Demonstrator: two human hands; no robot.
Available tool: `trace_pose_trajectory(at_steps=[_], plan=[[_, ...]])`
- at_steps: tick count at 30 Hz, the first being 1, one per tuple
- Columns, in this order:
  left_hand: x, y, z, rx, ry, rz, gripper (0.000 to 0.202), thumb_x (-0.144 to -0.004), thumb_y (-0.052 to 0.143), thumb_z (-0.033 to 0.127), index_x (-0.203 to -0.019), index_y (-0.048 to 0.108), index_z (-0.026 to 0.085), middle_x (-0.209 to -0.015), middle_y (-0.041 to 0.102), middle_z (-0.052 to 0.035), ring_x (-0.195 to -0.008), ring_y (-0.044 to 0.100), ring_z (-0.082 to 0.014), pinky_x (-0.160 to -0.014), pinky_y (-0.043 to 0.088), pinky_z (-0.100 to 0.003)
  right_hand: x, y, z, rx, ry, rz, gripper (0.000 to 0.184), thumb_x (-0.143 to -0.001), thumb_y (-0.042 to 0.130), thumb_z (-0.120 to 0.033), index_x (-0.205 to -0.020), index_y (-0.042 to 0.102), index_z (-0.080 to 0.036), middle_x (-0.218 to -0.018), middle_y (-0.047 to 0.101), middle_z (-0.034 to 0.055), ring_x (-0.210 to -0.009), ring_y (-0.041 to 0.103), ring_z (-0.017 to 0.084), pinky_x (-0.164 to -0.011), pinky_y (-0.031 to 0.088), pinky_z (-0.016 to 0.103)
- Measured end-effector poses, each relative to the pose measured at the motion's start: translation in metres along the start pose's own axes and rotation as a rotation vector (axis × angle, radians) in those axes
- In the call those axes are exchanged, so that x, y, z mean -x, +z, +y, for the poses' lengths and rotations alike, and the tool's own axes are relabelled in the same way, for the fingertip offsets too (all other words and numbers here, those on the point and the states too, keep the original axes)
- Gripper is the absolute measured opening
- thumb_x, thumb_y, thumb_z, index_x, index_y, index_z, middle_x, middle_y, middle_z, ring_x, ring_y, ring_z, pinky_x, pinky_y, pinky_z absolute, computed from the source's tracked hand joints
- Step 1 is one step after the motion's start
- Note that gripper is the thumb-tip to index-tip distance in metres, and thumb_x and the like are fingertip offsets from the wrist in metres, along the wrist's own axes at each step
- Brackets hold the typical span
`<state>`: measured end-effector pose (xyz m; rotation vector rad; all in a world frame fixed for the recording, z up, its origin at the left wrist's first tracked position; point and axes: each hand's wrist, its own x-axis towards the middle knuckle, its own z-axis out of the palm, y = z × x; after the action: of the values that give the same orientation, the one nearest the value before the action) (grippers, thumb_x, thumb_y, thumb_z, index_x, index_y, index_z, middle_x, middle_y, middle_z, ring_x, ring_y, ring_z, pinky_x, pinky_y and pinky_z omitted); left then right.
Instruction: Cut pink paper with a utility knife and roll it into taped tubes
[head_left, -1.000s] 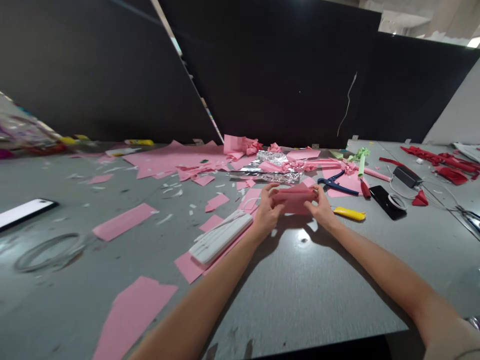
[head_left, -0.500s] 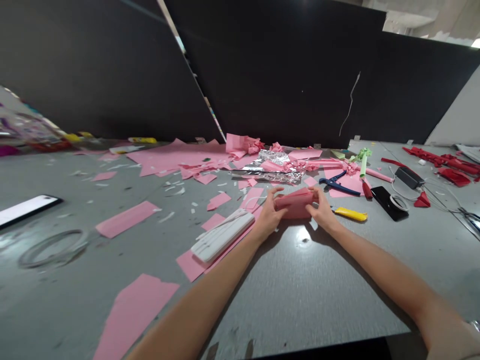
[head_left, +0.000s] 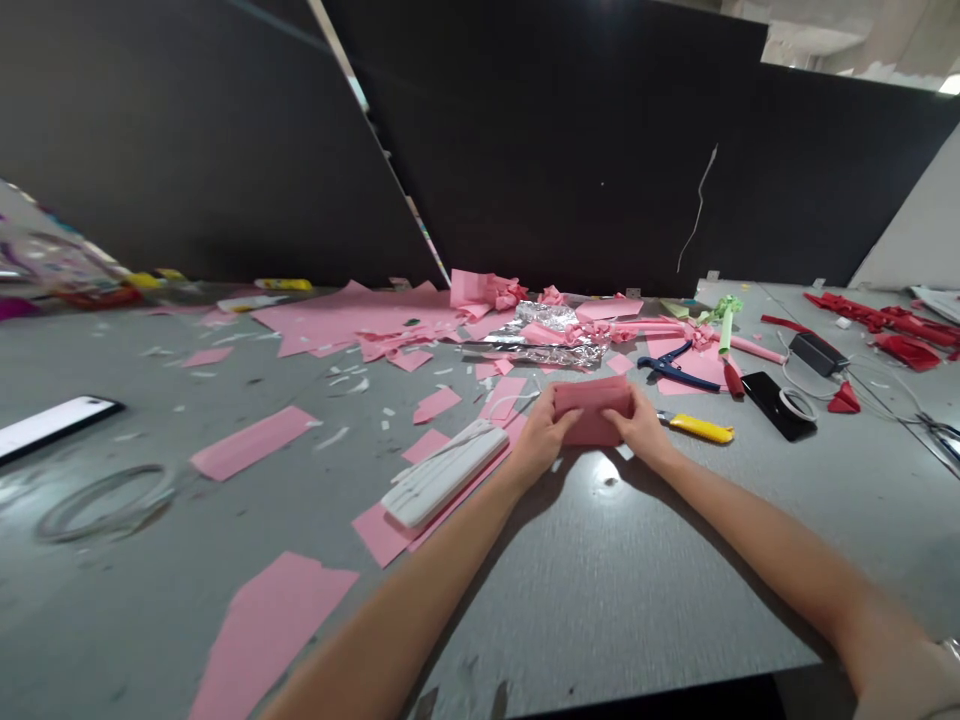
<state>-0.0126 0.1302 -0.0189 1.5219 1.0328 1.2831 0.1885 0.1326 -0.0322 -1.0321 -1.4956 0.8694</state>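
Observation:
Between my two hands is a folded piece of pink paper (head_left: 591, 412), held up just above the grey table with its broad face toward me. My left hand (head_left: 541, 436) grips its left end, thumb on the near face. On the right end my right hand (head_left: 643, 428) grips in the same way, and the fingers behind the paper are hidden. A yellow utility knife (head_left: 701, 428) lies right of my right hand. Beyond it are dark blue pliers (head_left: 679, 368). Left of my left hand, a white power strip (head_left: 446, 475) rests on pink paper strips.
Pink scraps, crumpled paper and silver foil (head_left: 544, 335) spread along the back below a black partition (head_left: 562, 140). A black phone (head_left: 778, 405) with a white ring, a black adapter (head_left: 819, 353) and cables lie right. At left are another phone (head_left: 56, 425) and a wire coil (head_left: 105, 500).
The pink paper has tipped so its flat face now shows more fully toward me. My fingers have closed down over its ends, with both thumbs on the front.

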Motion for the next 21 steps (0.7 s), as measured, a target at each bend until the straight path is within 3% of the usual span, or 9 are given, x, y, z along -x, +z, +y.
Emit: trace_pose_trajectory(at_steps=[4, 10, 15, 18, 21], plan=[[0.006, 0.004, 0.007, 0.07, -0.011, -0.051, 0.051, -0.093, 0.074, 0.048, -0.134, 0.063, 0.02, -0.132, 0.076, -0.0125, -0.121, 0.072, -0.0304, -0.106, 0.059, -0.047, 0.0, 0.0, -0.003, -0.04, -0.005, -0.042, 0.025, -0.091, 0.067, -0.036, -0.111, 0.076, -0.023, -0.108, 0.083, 0.0071, -0.102, 0.075, 0.03, -0.095, 0.062, 0.044], [0.007, 0.002, 0.011, 0.072, 0.051, -0.008, 0.04, -0.09, 0.077, 0.045, -0.121, 0.067, 0.021, -0.122, 0.075, -0.0092, -0.118, 0.07, -0.0292, -0.111, 0.055, -0.047, 0.005, -0.006, -0.021, -0.051, -0.077, -0.025, 0.029, -0.089, 0.072, -0.038, -0.113, 0.073, -0.022, -0.113, 0.079, 0.0084, -0.108, 0.073, 0.029, -0.103, 0.058, 0.044], [0.002, -0.001, 0.005, 0.045, 0.037, -0.008, 0.044, -0.085, 0.074, 0.033, -0.125, 0.058, 0.024, -0.112, 0.071, -0.0039, -0.103, 0.069, -0.0239, -0.098, 0.058, -0.041, 0.006, -0.007, -0.021, -0.047, -0.065, 0.011, 0.046, -0.086, 0.07, -0.029, -0.131, 0.063, -0.023, -0.124, 0.075, 0.0097, -0.113, 0.071, 0.028, -0.107, 0.056, 0.044], [0.001, 0.001, 0.002, 0.015, 0.036, 0.0, 0.041, -0.08, 0.069, 0.023, -0.12, 0.06, 0.024, -0.115, 0.068, -0.0039, -0.109, 0.066, -0.0234, -0.102, 0.054, -0.039, 0.006, -0.004, -0.019, -0.035, -0.047, 0.004, 0.044, -0.083, 0.063, -0.023, -0.127, 0.063, -0.024, -0.118, 0.074, 0.0073, -0.107, 0.071, 0.027, -0.102, 0.056, 0.042], [0.0, 0.002, -0.001, 0.012, 0.022, 0.02, 0.041, -0.082, 0.068, 0.027, -0.122, 0.059, 0.024, -0.117, 0.068, -0.005, -0.109, 0.065, -0.0246, -0.101, 0.054, -0.04, 0.005, -0.002, -0.018, -0.022, -0.037, 0.006, 0.036, -0.084, 0.063, -0.026, -0.12, 0.065, -0.024, -0.114, 0.074, 0.0066, -0.106, 0.069, 0.028, -0.1, 0.055, 0.043]])
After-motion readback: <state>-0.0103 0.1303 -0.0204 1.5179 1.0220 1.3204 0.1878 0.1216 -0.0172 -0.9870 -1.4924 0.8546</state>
